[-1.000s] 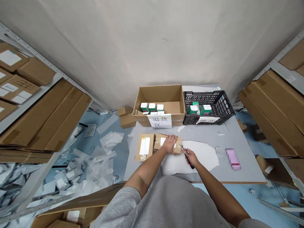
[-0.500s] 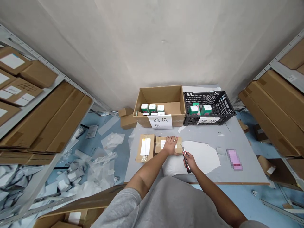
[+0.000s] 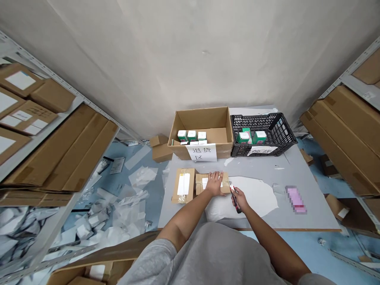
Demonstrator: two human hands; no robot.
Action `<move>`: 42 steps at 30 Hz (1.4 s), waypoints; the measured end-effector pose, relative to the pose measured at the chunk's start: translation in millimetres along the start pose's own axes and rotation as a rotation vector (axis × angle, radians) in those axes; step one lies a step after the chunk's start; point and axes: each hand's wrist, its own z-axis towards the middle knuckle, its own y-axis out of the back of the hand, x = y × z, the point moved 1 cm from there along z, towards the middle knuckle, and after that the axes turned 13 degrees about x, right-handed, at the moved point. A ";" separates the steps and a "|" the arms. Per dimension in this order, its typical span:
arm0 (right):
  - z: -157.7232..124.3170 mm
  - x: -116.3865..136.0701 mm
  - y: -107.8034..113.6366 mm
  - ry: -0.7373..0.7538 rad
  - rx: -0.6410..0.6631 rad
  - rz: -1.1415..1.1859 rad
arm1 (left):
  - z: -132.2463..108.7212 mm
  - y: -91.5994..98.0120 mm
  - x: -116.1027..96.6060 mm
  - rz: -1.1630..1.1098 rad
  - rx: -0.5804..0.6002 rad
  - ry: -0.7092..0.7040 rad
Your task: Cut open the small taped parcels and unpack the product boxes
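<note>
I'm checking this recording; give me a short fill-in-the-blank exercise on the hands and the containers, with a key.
1. The left hand rests on a small carton bearing a ____ label.
2. The right hand grips a box cutter with a red and ____ handle.
3. Seen from the person, the open cardboard box stands to the ____ of the plastic crate.
4. The small boxes in the crate have white tops and mostly ____ sides.

Missing words: white; black; left; green.

Left hand [image 3: 214, 184] spread on small carton [image 3: 200, 187]. Right hand [image 3: 240, 198] grips utility knife [image 3: 236, 205] at its right end. Labelled box [image 3: 183, 184] sits just left.
</note>
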 end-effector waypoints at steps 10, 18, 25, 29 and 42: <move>-2.9 -2.4 5.6 -0.014 0.032 -0.144 | 2.1 3.2 -1.4 0.049 0.026 0.023; -8.1 3.9 11.6 -0.087 0.065 -0.167 | 1.1 -2.3 0.9 0.037 0.034 0.012; -7.3 25.0 29.6 0.032 -0.053 -0.185 | -8.1 -0.4 -11.4 -0.147 -0.121 -0.060; 36.3 54.9 20.5 0.079 -0.059 -0.255 | 0.9 6.5 -21.0 -0.226 -0.039 0.021; 84.2 56.4 22.6 -0.002 -0.108 -0.405 | -8.5 7.0 -26.3 -0.311 -0.065 -0.074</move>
